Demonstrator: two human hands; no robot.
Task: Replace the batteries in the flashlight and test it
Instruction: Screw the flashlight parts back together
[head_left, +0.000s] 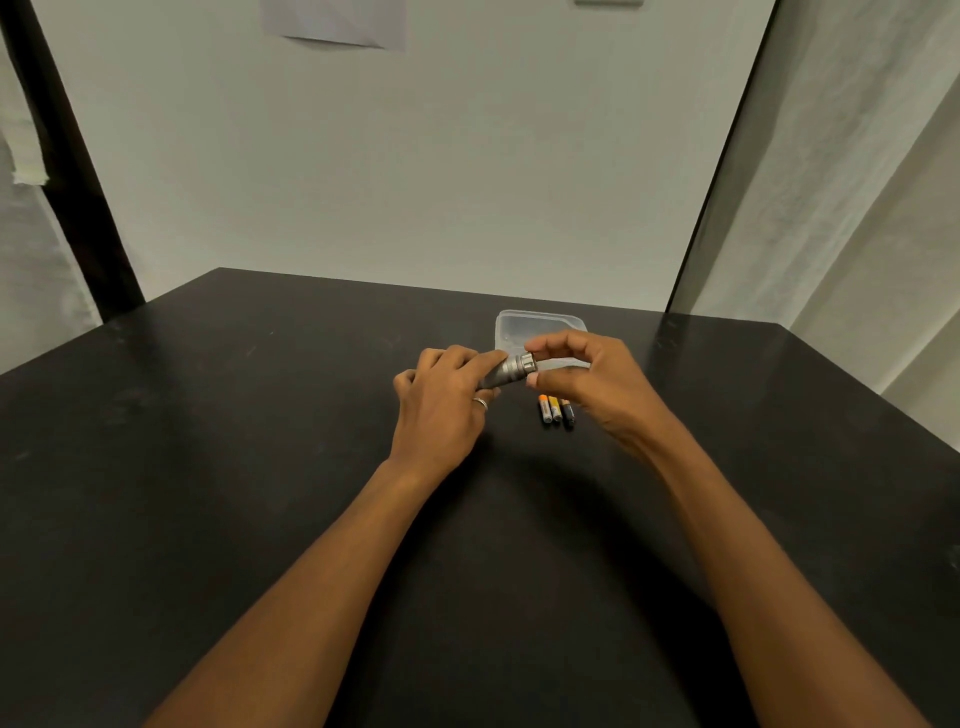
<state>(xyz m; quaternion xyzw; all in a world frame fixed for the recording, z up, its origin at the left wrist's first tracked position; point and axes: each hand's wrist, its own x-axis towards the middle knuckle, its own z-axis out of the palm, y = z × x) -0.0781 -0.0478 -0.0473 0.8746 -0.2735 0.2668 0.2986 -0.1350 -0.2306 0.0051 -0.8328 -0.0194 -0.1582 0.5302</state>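
Now the left hand (441, 402) is wrapping the rigid, probably slick flashlight (505, 371) barrel, and the right hand (592, 387) fingers are pinching its ridged end.

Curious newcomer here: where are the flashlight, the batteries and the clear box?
flashlight (511, 368), head view, grey ribbed barrel.
batteries (556, 410), head view, middle one of three.
box (519, 326), head view, far left part.

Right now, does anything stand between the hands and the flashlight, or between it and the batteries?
Nothing visible. The left hand grips the flashlight, the right hand pinches its end; the batteries lie uncovered beside them on the table.
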